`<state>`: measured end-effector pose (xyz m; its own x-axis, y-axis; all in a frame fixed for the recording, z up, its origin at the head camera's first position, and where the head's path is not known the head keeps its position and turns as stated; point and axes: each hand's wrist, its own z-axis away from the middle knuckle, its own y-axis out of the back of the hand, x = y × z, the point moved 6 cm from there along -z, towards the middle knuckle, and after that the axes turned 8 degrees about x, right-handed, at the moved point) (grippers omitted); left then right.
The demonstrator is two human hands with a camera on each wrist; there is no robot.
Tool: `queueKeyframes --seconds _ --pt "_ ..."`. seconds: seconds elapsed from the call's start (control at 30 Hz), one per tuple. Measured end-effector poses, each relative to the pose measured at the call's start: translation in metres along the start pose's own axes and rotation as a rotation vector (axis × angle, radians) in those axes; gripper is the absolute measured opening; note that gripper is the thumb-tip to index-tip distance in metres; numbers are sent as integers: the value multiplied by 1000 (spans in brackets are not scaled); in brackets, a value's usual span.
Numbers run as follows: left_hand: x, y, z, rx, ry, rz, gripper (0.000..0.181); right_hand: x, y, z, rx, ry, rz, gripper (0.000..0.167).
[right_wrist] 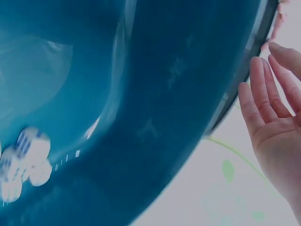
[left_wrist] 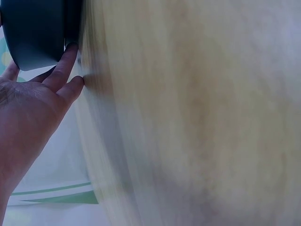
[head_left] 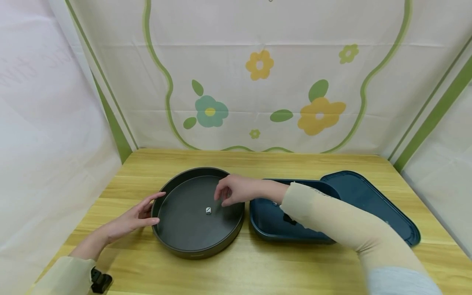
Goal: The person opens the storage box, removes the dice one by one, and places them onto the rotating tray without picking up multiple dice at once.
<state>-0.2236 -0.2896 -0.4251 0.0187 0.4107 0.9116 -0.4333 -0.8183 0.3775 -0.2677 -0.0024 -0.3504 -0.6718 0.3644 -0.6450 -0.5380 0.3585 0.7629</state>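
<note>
A round dark pan (head_left: 191, 221) sits on the wooden table, and one white die (head_left: 208, 210) lies on its floor. My left hand (head_left: 129, 221) is at the pan's left side, its fairly straight fingers touching the rim and outer wall. Over the right part of the pan hovers my right hand (head_left: 237, 190), with loosely bent fingers and nothing visible in them. To the right stands a dark blue rectangular container (head_left: 291, 237), partly hidden by my right forearm. Several white dice (right_wrist: 28, 157) lie inside it in the right wrist view.
A flat dark blue lid (head_left: 368, 196) lies behind and to the right of the container. The wooden tabletop (head_left: 258, 270) extends in front of the pan. White cloth with printed flowers (head_left: 259, 65) hangs behind the table and at both sides.
</note>
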Motion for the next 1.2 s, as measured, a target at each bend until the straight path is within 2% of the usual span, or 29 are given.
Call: queueKeyframes --seconds 0.33,0.53,0.77,1.0,1.2 --pt "-1 1 1 -13 3 7 71 -10 27 53 27 -27 -42 19" --pt "0 1 1 -7 -10 -2 70 -9 40 93 63 -56 -17 20" --pt "0 1 -2 -9 -15 27 71 3 55 135 149 -132 0 21" --pt "1 1 -1 -9 -13 9 70 21 68 172 216 -229 44 26" --pt "2 -1 0 -12 -13 -12 70 39 71 197 271 -280 128 31"
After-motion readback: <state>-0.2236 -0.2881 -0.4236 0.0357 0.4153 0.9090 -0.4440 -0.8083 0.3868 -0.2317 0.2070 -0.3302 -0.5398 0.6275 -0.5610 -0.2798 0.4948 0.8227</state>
